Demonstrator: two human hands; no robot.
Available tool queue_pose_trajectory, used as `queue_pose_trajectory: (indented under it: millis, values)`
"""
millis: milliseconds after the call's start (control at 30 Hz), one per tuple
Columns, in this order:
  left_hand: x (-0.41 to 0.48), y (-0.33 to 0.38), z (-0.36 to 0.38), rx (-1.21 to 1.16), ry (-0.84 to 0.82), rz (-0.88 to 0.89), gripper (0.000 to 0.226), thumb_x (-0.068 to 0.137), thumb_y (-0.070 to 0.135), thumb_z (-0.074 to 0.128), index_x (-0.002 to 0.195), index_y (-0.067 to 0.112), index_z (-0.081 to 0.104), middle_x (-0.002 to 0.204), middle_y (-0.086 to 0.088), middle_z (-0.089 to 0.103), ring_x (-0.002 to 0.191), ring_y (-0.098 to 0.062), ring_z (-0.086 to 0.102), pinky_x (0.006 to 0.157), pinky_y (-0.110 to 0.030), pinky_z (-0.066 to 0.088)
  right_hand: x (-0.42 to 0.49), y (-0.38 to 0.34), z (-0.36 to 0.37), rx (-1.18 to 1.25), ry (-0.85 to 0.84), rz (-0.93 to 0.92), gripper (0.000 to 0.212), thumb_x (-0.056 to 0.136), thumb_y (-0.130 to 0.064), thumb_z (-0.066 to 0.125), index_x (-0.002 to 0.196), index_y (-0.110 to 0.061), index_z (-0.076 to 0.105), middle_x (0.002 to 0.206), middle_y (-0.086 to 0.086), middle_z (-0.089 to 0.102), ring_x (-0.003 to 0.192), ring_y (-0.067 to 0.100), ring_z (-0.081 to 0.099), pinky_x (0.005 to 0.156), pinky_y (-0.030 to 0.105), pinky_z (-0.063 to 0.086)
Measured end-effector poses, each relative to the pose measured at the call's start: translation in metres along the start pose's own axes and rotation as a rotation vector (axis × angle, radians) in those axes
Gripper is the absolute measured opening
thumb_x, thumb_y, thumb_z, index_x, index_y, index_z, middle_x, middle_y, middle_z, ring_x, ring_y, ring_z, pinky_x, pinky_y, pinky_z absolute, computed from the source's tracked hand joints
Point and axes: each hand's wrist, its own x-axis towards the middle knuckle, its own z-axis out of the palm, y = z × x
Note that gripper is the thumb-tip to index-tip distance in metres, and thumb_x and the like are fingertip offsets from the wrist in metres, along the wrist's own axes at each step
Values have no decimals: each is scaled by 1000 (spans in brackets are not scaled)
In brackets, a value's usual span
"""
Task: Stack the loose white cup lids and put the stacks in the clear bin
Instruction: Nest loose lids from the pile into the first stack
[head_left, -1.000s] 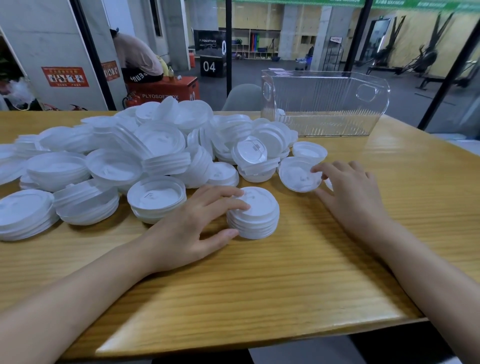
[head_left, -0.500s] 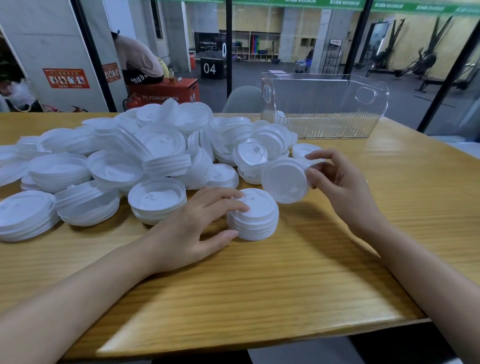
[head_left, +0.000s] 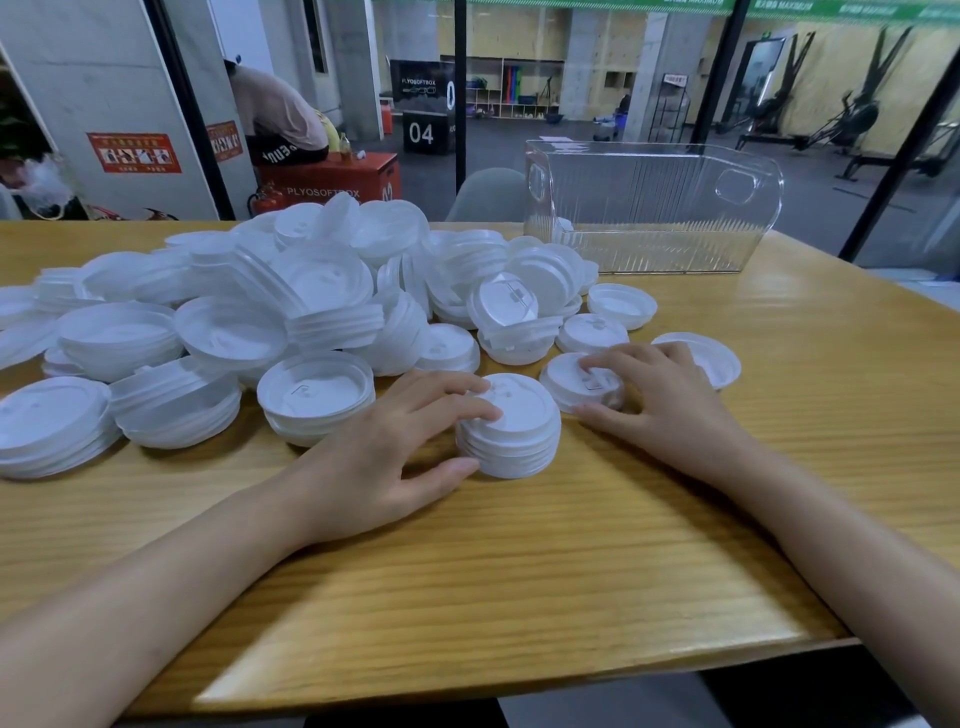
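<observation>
A big heap of loose white cup lids (head_left: 311, 291) covers the left and middle of the wooden table (head_left: 571, 545). In front of it stands a short stack of lids (head_left: 511, 436). My left hand (head_left: 395, 452) holds this stack, fingers on top and thumb against its near side. Just right of the stack a single lid (head_left: 571, 382) lies top side up on the table. My right hand (head_left: 665, 400) grips it, fingertips on top and thumb at its near edge. The clear bin (head_left: 649, 218) stands at the back right and looks almost empty.
More single lids lie near my right hand: one upturned (head_left: 621, 304) behind it, another (head_left: 719, 358) partly under its far side. The table's front edge is close below my forearms. Behind the glass a person sits on a red box (head_left: 332, 176).
My right hand lifted an upturned lid from the table, turned it over and brought it down top side up beside the stack. My left hand stayed on the stack.
</observation>
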Motion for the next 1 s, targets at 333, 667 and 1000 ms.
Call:
queue_pose_trajectory:
  millis: [333,667,1000]
  values:
    - [-1,1,-1,-55,69,-33,64,92,39,59,147,28,29,146,15,38,135,-6,40,109,-19,33,-5,-10,0,407,161,-182,44,85,-57,59,126,-43,58,123,-29,57,120,9,43,96,14,31]
    - [0,2,1,-57,73,-41,69,91,43,57,149,32,21,149,13,35,136,-7,39,109,-28,37,-6,-26,13,265,30,-401,46,83,-63,56,128,-51,56,132,-26,51,118,12,40,107,34,33]
    - [1,5,0,22,89,29,62,93,38,57,146,25,30,147,10,38,136,-6,38,111,-24,34,-6,-26,16,197,-2,-440,49,82,-65,56,130,-53,52,132,-24,52,114,12,41,105,29,30]
